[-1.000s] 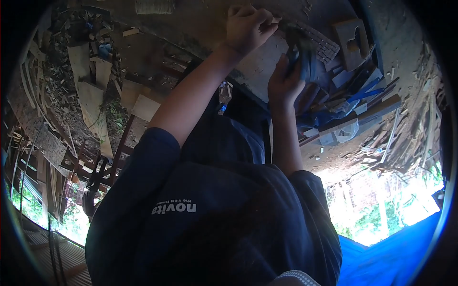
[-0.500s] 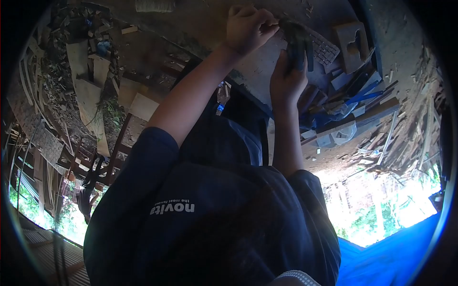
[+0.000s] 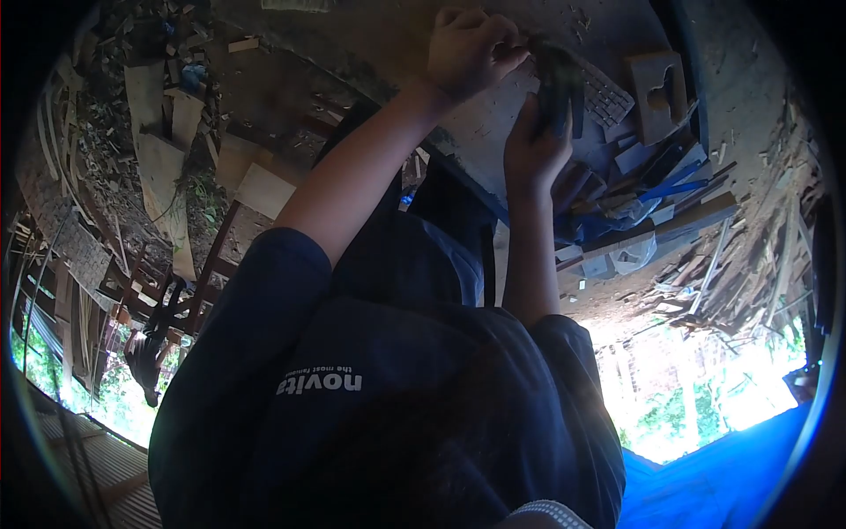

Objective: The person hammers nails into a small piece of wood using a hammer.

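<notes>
Dark object (image 3: pixel 559 78), narrow and blue-green in the shade, stands nearly upright over a pale wooden bench top (image 3: pixel 476 132). I hold it between both hands at the far end of my reach. My right hand (image 3: pixel 531 148) is closed around its lower part, thumb on one side and fingers wrapped behind, so the dark object rises out of my fist. My left hand (image 3: pixel 469 51) is curled tight just beside it, with the fingertips (image 3: pixel 518 55) pinched against the object's upper edge. Whatever thin thing may sit between those fingertips is too small to make out. The two hands are close together but not touching.

Just past the object, a pale woven panel (image 3: pixel 606 95) with a small chequered weave lies on the bench, partly hidden behind it. Next to the panel lies a wooden block (image 3: pixel 661 86) with a rounded cut-out. Nearer to me, beside my right forearm, is a jumble of blue strips (image 3: pixel 674 188), offcuts and a long wooden batten (image 3: pixel 679 216).

Both my forearms are bare. My dark blue shirt (image 3: pixel 388 353), with white lettering, fills the lower middle of the view. On the left, flat boards (image 3: pixel 167 150) and splinters are scattered over an earth floor. Bright green foliage (image 3: pixel 696 388) glows at the lower edges, and a blue tarpaulin (image 3: pixel 731 467) shows at lower right.
</notes>
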The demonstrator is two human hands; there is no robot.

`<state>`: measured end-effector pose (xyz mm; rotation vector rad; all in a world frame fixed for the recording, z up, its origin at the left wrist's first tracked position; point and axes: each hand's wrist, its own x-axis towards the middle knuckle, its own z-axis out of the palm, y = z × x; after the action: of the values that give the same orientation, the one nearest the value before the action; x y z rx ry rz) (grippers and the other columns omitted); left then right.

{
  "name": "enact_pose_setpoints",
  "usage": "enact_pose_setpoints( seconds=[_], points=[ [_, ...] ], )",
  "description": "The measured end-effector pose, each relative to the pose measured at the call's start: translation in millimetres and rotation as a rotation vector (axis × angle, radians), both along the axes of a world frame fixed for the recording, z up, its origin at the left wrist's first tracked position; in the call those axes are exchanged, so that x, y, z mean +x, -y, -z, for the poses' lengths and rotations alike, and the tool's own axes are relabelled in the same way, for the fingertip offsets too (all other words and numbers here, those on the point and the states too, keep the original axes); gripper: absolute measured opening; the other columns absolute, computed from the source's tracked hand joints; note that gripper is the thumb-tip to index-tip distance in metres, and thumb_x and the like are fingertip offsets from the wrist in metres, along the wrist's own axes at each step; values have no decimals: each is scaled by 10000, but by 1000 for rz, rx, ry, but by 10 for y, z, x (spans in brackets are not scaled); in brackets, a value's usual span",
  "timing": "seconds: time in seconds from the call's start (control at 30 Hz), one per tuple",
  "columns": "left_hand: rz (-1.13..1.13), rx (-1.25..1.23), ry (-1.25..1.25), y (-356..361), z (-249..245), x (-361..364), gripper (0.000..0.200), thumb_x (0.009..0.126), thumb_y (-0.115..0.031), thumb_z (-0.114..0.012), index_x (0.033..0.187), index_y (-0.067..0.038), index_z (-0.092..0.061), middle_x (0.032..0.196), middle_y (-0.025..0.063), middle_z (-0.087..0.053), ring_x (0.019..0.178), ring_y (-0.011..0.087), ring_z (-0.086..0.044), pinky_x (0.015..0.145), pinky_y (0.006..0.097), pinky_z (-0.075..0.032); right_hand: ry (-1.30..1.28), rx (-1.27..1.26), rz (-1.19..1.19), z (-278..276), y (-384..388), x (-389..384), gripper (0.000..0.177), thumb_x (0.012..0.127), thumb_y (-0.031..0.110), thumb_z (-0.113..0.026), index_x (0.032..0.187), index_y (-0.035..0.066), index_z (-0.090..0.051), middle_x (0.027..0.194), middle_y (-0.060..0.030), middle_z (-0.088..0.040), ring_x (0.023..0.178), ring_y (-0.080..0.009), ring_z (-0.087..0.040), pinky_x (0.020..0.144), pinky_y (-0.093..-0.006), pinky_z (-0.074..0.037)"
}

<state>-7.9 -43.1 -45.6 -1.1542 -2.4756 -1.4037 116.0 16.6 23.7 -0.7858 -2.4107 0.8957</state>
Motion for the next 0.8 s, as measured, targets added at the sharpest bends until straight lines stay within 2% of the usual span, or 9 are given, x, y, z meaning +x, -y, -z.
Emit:
enact_pose_setpoints(
  seconds=[0.1, 0.2, 0.3, 0.37, 0.47, 0.5, 0.57, 0.67, 0.8],
  points=[
    [4, -18, 26, -2, -21, -6, 258, 736, -239, -774, 808, -179, -534, 719, -50, -582, 721, 174, -574, 747, 378, -381, 107, -118, 115, 12, 29, 4, 239, 869, 53, -605, 1088, -42, -584, 884, -189, -637, 726, -303, -665, 609, -332, -515],
    [-8, 20, -24, -3, -13, -8, 273, 731, -229, -779, 802, -178, -520, 698, -63, -572, 697, 175, -571, 734, 371, -374, -65, -28, 50, 30, -11, 26, 230, 868, 52, -607, 1077, -40, -583, 890, -192, -639, 732, -312, -668, 617, -336, -517],
    [41, -63, 78, 35, 40, 34, 183, 763, -214, -741, 831, -160, -580, 815, -22, -598, 825, 190, -586, 788, 392, -402, -8, 81, -24, 104, -1, 74, 253, 867, 54, -608, 1099, -37, -563, 896, -196, -642, 737, -321, -670, 619, -341, -521],
    [0, -32, -8, 22, 109, 22, 256, 675, -242, -796, 768, -195, -562, 742, -125, -657, 678, 121, -592, 759, 337, -373, 103, -55, 32, 104, 32, 75, 270, 866, 52, -605, 1114, -36, -545, 891, -197, -640, 734, -328, -667, 619, -349, -522],
    [-4, -24, 52, 21, 154, 47, 251, 671, -236, -798, 781, -196, -575, 762, -113, -659, 702, 129, -609, 758, 343, -377, -65, 1, -15, 35, 21, 44, 279, 863, 43, -599, 1128, -20, -538, 896, -200, -636, 726, -336, -662, 610, -353, -517],
    [-4, -23, 49, 20, 160, 35, 251, 671, -236, -798, 781, -196, -575, 762, -113, -659, 702, 129, -609, 758, 343, -377, -69, 1, -15, 47, 31, 33, 279, 863, 43, -599, 1128, -20, -538, 896, -200, -636, 726, -336, -662, 610, -353, -517],
    [0, -16, 35, 27, 162, 33, 253, 666, -242, -802, 785, -200, -584, 758, -109, -659, 700, 129, -607, 753, 346, -377, 182, -67, 23, 67, 62, 44, 259, 874, 55, -593, 1114, -29, -542, 898, -192, -637, 729, -323, -662, 620, -356, -512],
    [-7, 1, 14, 19, 153, 35, 248, 677, -257, -807, 778, -202, -588, 752, -107, -653, 666, 125, -581, 748, 340, -375, 19, -41, -8, 86, 21, 43, 294, 884, 76, -587, 1138, -57, -523, 935, -191, -634, 781, -320, -656, 664, -365, -509],
    [-4, 25, -5, -3, 147, 39, 230, 698, -260, -806, 782, -203, -599, 734, -116, -631, 637, 123, -556, 746, 332, -374, 42, -11, 49, 50, 44, 457, 330, 899, 100, -573, 1167, -82, -507, 989, -207, -621, 878, -331, -633, 745, -388, -496]
  ],
)
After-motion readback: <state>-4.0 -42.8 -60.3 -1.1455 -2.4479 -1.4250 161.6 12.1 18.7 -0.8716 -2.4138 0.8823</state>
